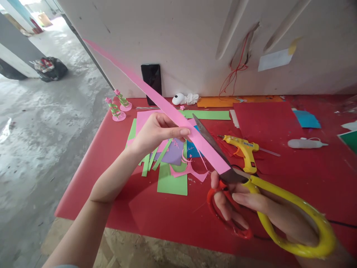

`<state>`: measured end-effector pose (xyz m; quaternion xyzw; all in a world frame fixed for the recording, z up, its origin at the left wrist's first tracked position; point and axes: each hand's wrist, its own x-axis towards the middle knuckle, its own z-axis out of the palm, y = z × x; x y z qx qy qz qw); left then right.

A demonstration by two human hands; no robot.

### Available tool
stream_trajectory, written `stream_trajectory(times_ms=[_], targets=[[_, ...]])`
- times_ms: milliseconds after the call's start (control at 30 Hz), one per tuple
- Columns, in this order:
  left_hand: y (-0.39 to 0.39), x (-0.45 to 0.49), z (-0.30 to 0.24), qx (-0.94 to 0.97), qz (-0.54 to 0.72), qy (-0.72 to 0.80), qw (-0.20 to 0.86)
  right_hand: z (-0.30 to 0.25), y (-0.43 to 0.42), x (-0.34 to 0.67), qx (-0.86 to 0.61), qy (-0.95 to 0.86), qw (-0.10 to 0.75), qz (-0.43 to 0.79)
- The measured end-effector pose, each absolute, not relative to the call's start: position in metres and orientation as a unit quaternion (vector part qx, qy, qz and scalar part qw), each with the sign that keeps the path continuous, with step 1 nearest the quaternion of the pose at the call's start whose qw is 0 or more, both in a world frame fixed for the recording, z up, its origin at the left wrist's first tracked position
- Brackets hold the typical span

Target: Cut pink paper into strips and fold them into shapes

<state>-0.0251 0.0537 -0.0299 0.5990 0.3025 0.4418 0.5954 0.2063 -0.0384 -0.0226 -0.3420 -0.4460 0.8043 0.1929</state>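
My left hand (156, 132) pinches a long pink paper strip (156, 98) that rises slantwise to the upper left. My right hand (251, 206) grips a pair of scissors (279, 203) with one red and one yellow handle, fingers through the loops. The dark blades (212, 143) lie along the lower end of the strip. Both hands hover above a red-covered table (117, 156).
Green, pink, purple and blue paper scraps (173, 163) lie under the hands. A yellow glue gun (244, 149), a white glue bottle (305, 143), red paper sheet (264, 123), two small pink-and-green paper figures (118, 106) and a black phone (152, 82) leaning on the wall are nearby.
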Motion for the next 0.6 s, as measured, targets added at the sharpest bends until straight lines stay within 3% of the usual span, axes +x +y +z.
stream_trajectory(times_ms=[600], targets=[[0.048, -0.016, -0.033, 0.591, 0.425, 0.308, 0.612, -0.033, -0.034, 0.205, -0.354, -0.500, 0.256, 0.748]])
